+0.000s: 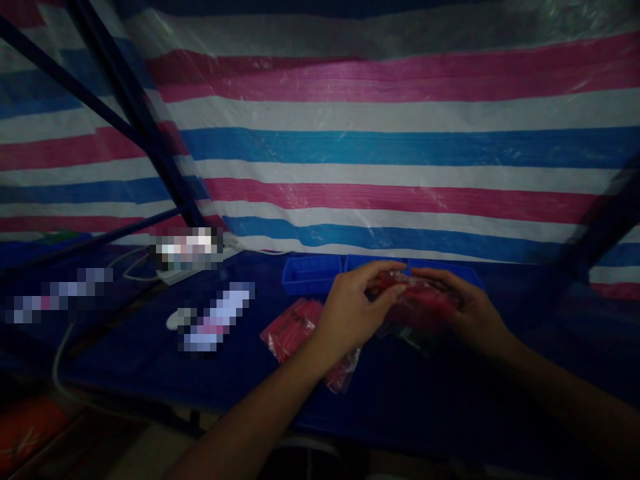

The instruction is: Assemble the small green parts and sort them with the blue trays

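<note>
Both hands meet over the blue table [240,380] around a red item in clear plastic, a small packet [423,303] by its look, blurred by motion. My left hand [357,300] pinches its left end between thumb and fingers. On its right end, my right hand [475,307] has its fingers closed. Beneath and left of my left forearm lies a pile of red clear-wrapped packets [293,325], partly covered by the arm. A dark greenish clear packet [413,338] rests below the held one; its contents are too dim to make out.
Blue plastic trays [313,275] stand in a row at the table's back edge, partly behind my hands. To the left are a white power strip [173,272] with cables and a small white round object [177,320]. A striped plastic sheet [375,147] and dark metal poles [145,143] bound the table.
</note>
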